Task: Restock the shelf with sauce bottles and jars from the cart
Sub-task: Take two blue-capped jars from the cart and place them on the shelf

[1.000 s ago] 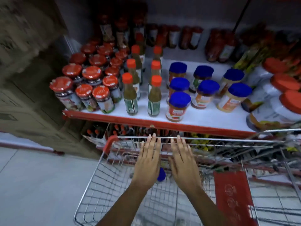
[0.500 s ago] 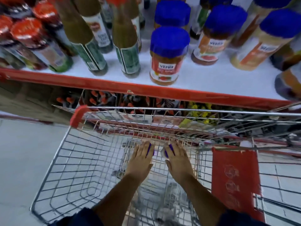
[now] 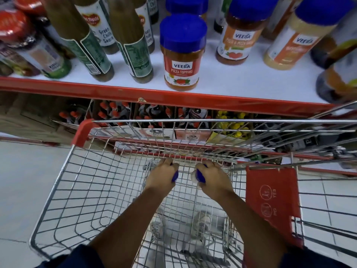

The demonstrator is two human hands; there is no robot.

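Two hands are reaching deep into the cart (image 3: 58, 190) in the lower middle of the frame. Left hand (image 3: 161, 176) is curling its fingers (image 3: 168, 163) around a blue lid (image 3: 175, 176), only a sliver of which is showing past the palm. Right hand (image 3: 212, 177) is gripping another blue-lidded jar (image 3: 200, 176), with a bit of pale body showing beside the lid. Both jars are sitting low in the basket near its far wall, just beside each other, and what lies below the lids is hidden.

Across the upper part of the frame the shelf (image 3: 173, 97) is running with its red edge. A pizza topping jar (image 3: 181, 55) is standing upright at the front, centre. To its left two green chilli sauce bottles (image 3: 135, 45) are standing just beside each other. Further left, red-lidded jars (image 3: 29, 45) are crowding the corner, blurred. At upper right more blue-lidded jars (image 3: 239, 31) are standing in rows. At right a red panel (image 3: 270, 200) is hanging on the cart's side.
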